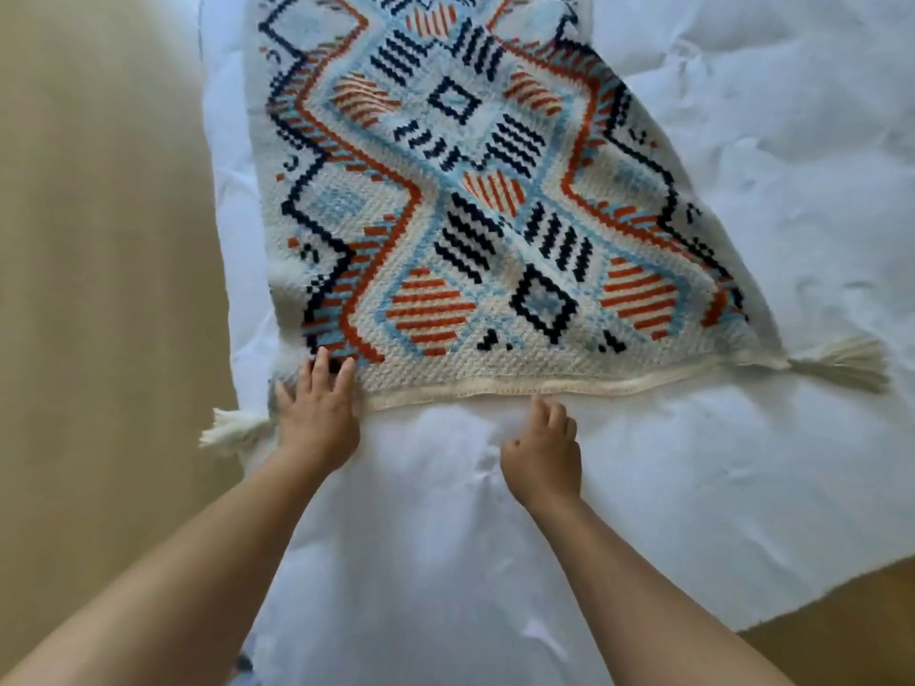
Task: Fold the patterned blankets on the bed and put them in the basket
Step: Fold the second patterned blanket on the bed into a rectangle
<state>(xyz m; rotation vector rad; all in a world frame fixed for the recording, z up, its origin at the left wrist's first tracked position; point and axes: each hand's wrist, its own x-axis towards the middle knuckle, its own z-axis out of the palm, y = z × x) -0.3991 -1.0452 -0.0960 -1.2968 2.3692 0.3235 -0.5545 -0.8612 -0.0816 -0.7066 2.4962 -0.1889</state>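
The patterned blanket [460,200] lies flat on the white bed [767,141]. Its long way runs away from the person, leaning a bit left. Its short cream edge [569,386] faces the hands. The left hand [317,418] presses flat on the near left corner, fingers spread. The right hand [542,455] sits at that edge with bent fingers; it may be touching, but I cannot tell if it holds anything.

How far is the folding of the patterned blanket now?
Done: the woven blanket with orange, navy and light-blue pattern lies spread on the white bed. In hand: the left hand presses its near corner; the right hand sits beside its cream hem. Left: the folding and the basket, which is not in view.
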